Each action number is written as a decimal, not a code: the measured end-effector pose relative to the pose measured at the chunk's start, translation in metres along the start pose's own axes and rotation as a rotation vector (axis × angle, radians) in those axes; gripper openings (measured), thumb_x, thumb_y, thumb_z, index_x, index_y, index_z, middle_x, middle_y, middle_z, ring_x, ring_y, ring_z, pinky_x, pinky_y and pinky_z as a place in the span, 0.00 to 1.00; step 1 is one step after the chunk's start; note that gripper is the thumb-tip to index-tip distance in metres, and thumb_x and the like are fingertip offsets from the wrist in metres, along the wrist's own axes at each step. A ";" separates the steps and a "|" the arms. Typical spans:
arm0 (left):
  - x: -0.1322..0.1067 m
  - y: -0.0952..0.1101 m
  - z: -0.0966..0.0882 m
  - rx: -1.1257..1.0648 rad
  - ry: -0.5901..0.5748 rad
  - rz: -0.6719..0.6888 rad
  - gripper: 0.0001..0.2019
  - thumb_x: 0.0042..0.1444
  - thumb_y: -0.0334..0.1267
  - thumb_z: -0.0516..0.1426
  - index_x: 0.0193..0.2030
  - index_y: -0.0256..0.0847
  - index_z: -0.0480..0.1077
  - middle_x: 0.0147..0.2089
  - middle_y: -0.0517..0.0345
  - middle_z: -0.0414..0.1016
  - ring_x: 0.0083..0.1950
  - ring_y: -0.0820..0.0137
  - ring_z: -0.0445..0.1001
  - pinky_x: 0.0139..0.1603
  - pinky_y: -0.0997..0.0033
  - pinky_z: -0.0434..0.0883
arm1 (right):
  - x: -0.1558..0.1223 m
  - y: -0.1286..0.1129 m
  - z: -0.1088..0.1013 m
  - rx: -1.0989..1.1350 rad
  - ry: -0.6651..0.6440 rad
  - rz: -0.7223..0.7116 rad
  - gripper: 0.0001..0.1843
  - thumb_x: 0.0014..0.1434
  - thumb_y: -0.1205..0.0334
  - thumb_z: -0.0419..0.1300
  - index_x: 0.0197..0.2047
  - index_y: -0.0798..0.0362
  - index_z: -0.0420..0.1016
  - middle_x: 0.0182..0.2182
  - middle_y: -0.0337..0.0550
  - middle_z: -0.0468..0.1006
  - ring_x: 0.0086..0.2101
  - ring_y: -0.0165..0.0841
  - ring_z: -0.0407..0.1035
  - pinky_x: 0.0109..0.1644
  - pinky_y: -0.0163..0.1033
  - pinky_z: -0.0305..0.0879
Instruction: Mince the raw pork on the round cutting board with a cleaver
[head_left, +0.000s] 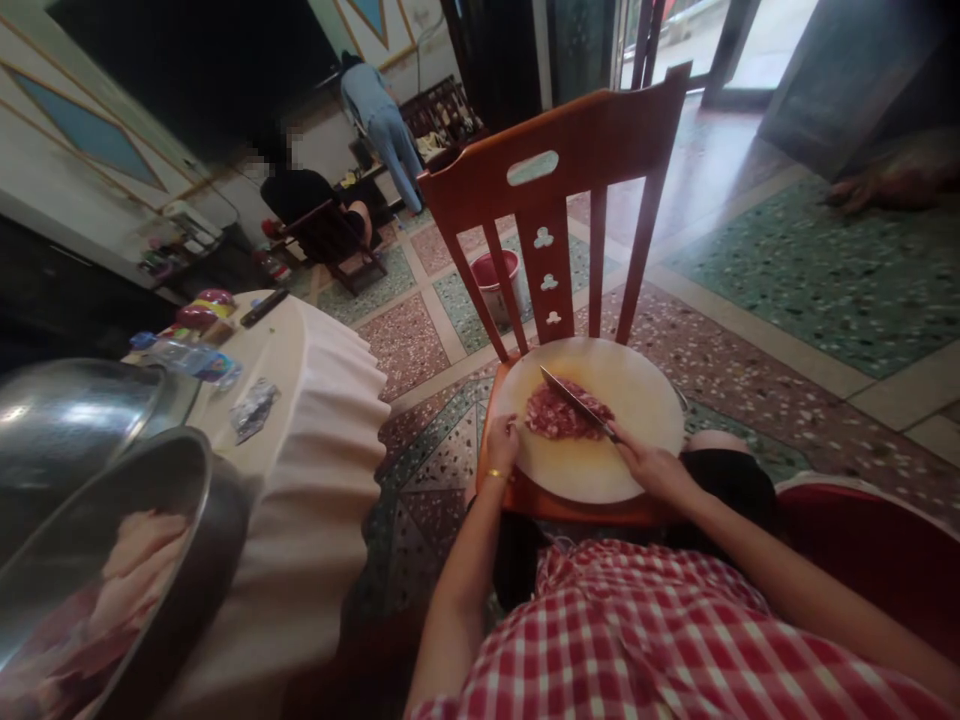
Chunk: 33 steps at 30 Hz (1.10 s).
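A round white cutting board (637, 385) lies on the seat of a wooden chair (551, 150) in front of me. Chopped red meat (547, 412) is heaped near its middle. My right hand (641, 460) is closed around the handle of a kitchen knife (574, 400), whose blade lies slantwise over the meat. At the board's left edge is my left hand (504, 440), with its fingers curled against the rim and a gold band at the wrist.
Left, a cloth-covered table (289, 350) bears a metal basin (199, 470) with large meat pieces, a plastic bottle (195, 360) and a crumpled silvery packet (255, 408). A bucket (514, 285) stands behind the chair. Two people (304, 200) are farther back. A red tub (862, 560) is at right.
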<state>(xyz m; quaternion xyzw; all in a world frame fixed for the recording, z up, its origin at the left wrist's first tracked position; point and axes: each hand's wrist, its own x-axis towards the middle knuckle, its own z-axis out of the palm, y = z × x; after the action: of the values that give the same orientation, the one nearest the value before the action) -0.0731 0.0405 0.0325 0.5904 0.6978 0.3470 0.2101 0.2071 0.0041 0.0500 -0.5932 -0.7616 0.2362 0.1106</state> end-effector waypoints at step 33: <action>0.049 0.062 0.039 0.563 -0.173 -0.068 0.22 0.46 0.49 0.52 0.47 0.41 0.67 0.32 0.53 0.72 0.35 0.57 0.72 0.32 0.61 0.69 | 0.005 0.022 0.014 0.423 0.039 0.122 0.24 0.61 0.47 0.41 0.60 0.36 0.48 0.34 0.43 0.76 0.29 0.43 0.70 0.23 0.39 0.61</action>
<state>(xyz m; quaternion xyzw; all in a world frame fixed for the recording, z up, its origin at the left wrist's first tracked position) -0.0146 0.1010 0.0571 0.6292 0.7654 0.0809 0.1082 0.2179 0.0101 0.0263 -0.6060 -0.6557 0.3855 0.2327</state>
